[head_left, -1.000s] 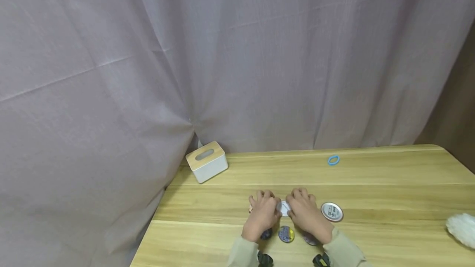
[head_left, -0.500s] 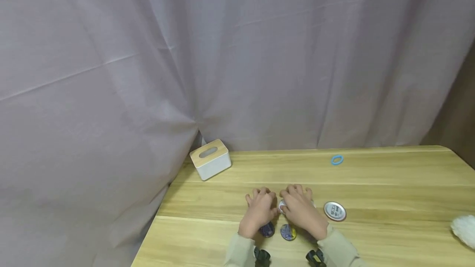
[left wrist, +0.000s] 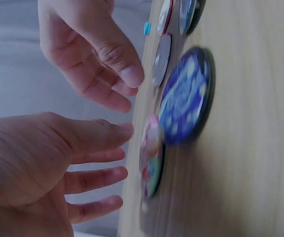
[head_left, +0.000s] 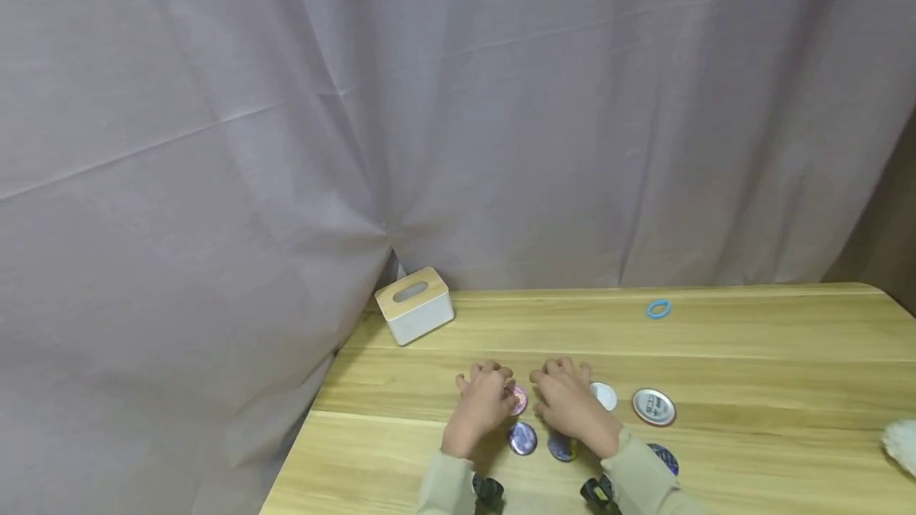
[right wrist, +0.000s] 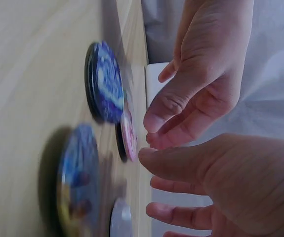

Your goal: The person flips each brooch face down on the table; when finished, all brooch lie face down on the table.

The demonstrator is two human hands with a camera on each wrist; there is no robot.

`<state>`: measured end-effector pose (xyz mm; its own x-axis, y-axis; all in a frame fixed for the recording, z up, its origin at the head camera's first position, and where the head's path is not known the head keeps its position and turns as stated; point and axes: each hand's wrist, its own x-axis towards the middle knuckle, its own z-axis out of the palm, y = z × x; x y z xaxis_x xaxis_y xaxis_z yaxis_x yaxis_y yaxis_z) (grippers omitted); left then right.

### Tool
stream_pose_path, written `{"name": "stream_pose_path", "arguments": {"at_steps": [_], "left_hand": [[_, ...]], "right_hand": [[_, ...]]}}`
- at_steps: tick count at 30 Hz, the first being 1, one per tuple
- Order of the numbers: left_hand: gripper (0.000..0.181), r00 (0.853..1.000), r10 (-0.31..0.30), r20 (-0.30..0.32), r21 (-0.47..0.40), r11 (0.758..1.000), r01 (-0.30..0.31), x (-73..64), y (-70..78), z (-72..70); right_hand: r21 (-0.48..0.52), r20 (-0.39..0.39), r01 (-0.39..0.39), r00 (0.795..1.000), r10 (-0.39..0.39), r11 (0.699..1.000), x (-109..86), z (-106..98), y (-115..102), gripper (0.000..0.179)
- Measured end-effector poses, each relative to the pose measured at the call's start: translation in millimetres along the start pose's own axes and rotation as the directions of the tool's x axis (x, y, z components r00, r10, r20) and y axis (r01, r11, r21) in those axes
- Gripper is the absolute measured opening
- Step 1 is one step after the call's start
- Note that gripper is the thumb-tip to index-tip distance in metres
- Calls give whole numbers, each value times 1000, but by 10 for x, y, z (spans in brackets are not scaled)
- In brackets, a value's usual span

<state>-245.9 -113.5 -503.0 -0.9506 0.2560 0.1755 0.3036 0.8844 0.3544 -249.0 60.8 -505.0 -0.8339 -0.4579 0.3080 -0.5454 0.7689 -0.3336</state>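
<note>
My left hand hovers by a pink round badge, its fingers loosely spread and holding nothing. A blue swirl-patterned badge lies just nearer to me. My right hand is apart from the left, fingers relaxed, with nothing between them. Partly under its wrist in the head view is a blue-and-yellow badge. To the right of that hand lies a pale white disc. In the right wrist view, the thumb and fingers of both hands point toward each other above the table.
A silver-backed badge and a dark patterned badge lie farther right. A blue ring is near the table's back edge. A tissue box stands back left, before a grey curtain. White fluffy stuff sits far right.
Both hands have let go of the white disc, which now shows to the right of my right hand. They have shifted left, and the pink badge has come into view beside my left hand.
</note>
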Motion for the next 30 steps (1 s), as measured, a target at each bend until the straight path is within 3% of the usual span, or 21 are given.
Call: {"name": "stream_pose_path", "arguments": {"at_steps": [6, 14, 23, 30], "left_hand": [[29, 1000, -5, -8, -8, 1000, 5, -41, -91, -37], [53, 1000, -28, 11, -56, 998, 28, -44, -201, -37], [36, 998, -3, 55, -45, 999, 5, -20, -296, -127], [25, 997, 66, 36, -16, 998, -65, -53, -273, -134]], "right_hand": [[17, 33, 2, 999, -2, 1000, 65, 39, -81, 20], [32, 51, -5, 999, 3, 999, 83, 75, -123, 26], [18, 69, 9, 998, -11, 1000, 168, 152, -156, 29], [34, 69, 26, 997, -28, 999, 142, 168, -144, 23]]}}
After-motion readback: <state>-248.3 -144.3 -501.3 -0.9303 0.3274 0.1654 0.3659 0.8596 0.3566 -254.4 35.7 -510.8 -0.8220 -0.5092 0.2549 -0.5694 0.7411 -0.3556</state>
